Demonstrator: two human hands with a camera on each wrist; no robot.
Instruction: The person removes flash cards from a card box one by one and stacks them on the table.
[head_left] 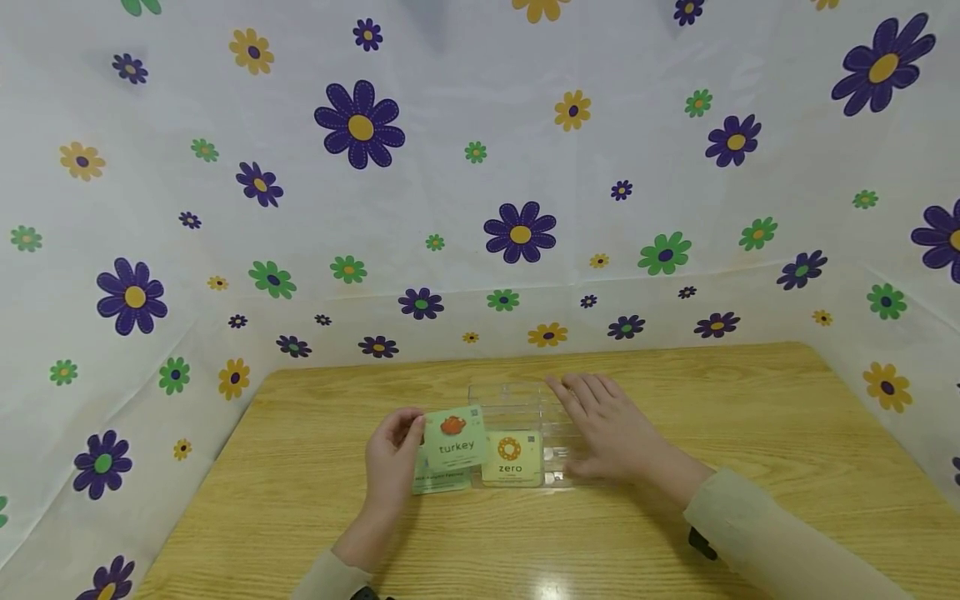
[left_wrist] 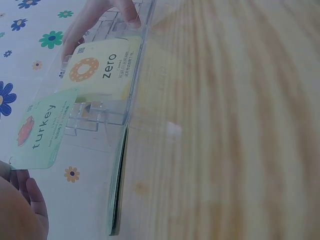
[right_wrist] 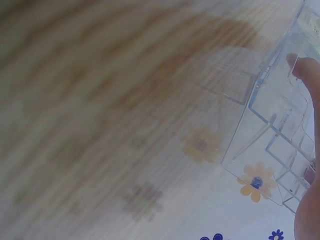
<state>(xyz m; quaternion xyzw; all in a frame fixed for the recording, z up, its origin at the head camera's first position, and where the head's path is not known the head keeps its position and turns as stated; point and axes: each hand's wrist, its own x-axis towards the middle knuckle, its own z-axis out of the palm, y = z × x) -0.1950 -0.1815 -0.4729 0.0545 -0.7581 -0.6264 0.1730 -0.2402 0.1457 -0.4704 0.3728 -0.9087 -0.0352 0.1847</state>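
Note:
My left hand (head_left: 393,457) pinches the edge of a green turkey card (head_left: 455,439) between thumb and fingers. The card is raised over the left side of a clear plastic tiered holder (head_left: 506,392). In the holder's front left place leans a yellow zero card (head_left: 512,458), its lower edge at the front lip. My right hand (head_left: 611,429) rests across the right part of the holder, fingers fairly straight toward its back and thumb (right_wrist: 296,67) at the front. Below the turkey card, a stack of green cards (head_left: 442,480) sits left of the holder, partly covered.
The holder stands on a wooden table (head_left: 315,517) with a light grain. A white flowered cloth (head_left: 450,183) hangs behind the table and along both sides. Bare wood shows in front of the holder and to either side.

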